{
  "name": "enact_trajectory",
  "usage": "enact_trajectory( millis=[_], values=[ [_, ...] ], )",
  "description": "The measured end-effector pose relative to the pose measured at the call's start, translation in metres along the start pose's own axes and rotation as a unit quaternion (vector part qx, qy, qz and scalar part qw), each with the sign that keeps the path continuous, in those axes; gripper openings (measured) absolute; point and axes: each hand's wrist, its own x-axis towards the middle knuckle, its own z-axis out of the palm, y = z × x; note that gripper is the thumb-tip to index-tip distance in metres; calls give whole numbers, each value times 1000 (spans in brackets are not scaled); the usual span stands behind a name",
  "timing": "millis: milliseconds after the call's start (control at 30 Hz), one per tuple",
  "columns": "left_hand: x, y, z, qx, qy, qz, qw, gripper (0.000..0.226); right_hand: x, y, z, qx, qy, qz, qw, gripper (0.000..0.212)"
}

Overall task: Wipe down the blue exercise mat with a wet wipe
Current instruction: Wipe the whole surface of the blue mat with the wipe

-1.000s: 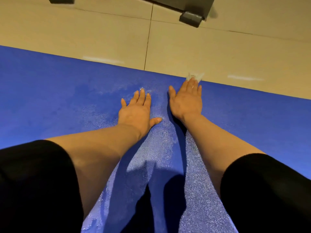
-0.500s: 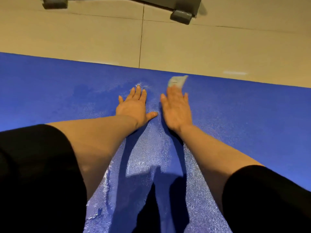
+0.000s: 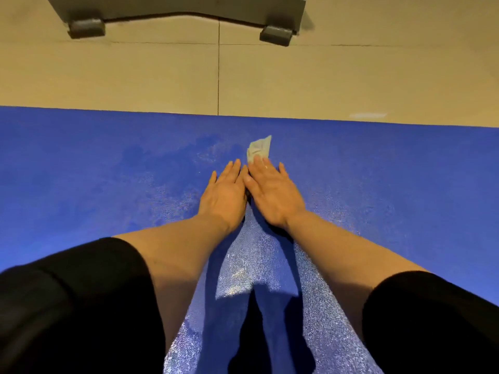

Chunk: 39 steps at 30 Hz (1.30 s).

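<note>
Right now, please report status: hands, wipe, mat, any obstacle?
Both hands flat, left hand on blue mat, right hand pressing wet wipe under its fingers. Mat partly wet. Nothing in the way.

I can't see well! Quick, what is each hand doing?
Left hand: open, flat on the blue mat.
Right hand: open, pressing the wet wipe.

Blue exercise mat across the middle of the frame, left hand and right hand flat side by side at centre, wet wipe under right fingertips, tiled floor above, grey equipment base at top
</note>
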Motion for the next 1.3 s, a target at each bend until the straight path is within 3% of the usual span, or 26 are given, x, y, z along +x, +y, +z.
enact_trajectory(
  millis=[167,267,367,500,667,800,900,967,1100,1233,1300],
  values=[
    [-8,-3,-2,26,-17,11,999,62,-26,42,-8,-49,33,74,996,58],
    [-12,-1,0,20,-22,2,1000,61,-29,18,5,-45,49,133,989,64],
    [-13,1,0,14,-22,-10,1000,60,-35,-4,18,-21,39,97,994,64],
    [-18,3,2,24,-22,-2,999,59,-52,30,2,-73,17,43,996,60],
    [-32,4,10,29,-27,4,999,65,-65,28,7,-49,46,171,983,65],
    [-39,7,11,30,-34,7,999,62,-63,-3,21,-24,24,97,995,65],
    [-41,9,7,28,-49,13,998,59,-72,19,10,-74,2,41,996,61],
    [-43,8,5,30,-60,16,998,59,-80,35,5,-100,1,55,993,60],
    [-48,7,5,33,-68,14,997,61,-88,16,22,-52,55,151,986,66],
    [-51,10,6,27,-61,8,998,66,-89,-18,43,-18,57,109,992,80],
    [-52,12,7,24,-58,3,998,67,-93,-15,39,-14,53,95,994,74]
  ],
)
